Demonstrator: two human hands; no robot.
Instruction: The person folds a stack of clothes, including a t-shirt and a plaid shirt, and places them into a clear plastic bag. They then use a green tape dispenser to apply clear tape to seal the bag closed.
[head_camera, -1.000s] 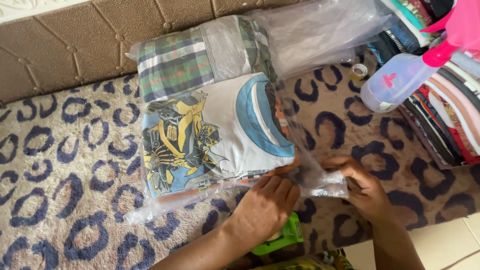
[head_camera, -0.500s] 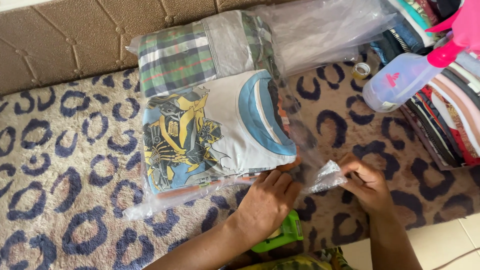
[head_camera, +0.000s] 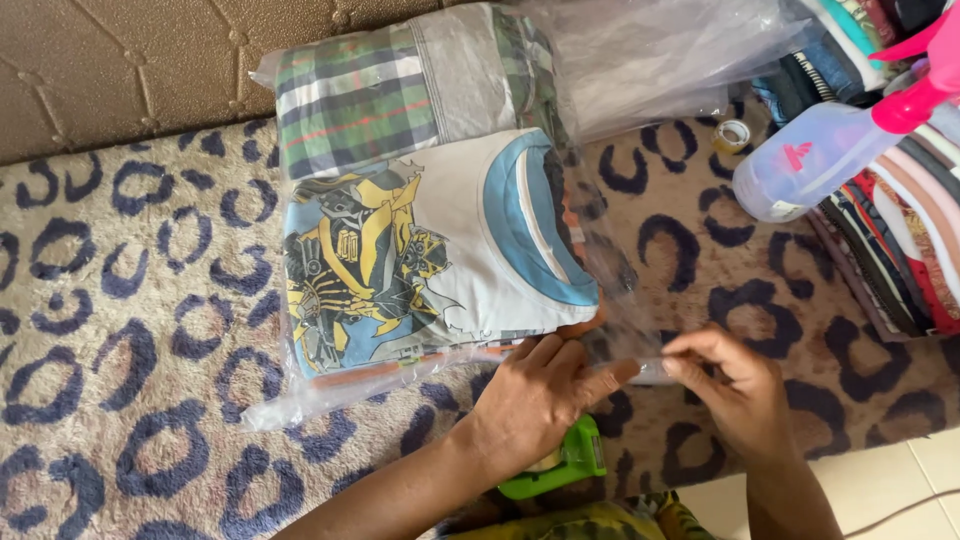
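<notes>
A clear plastic bag (head_camera: 440, 370) holding a folded cartoon-print shirt (head_camera: 420, 250) lies on the spotted carpet (head_camera: 120, 330). At the bag's near edge, the left hand (head_camera: 535, 395) presses flat, fingers together, while the right hand (head_camera: 730, 385) pinches the bag's loose flap. A plaid shirt (head_camera: 360, 90) lies beyond the bag; a green tape dispenser (head_camera: 560, 465) sits beneath the left hand

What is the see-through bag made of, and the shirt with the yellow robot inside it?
The bag looks like thin clear plastic: glossy, crinkly, and you see through it. The shirt looks like soft knit cloth, probably cotton: matte, folded flat, with a printed picture.
</notes>
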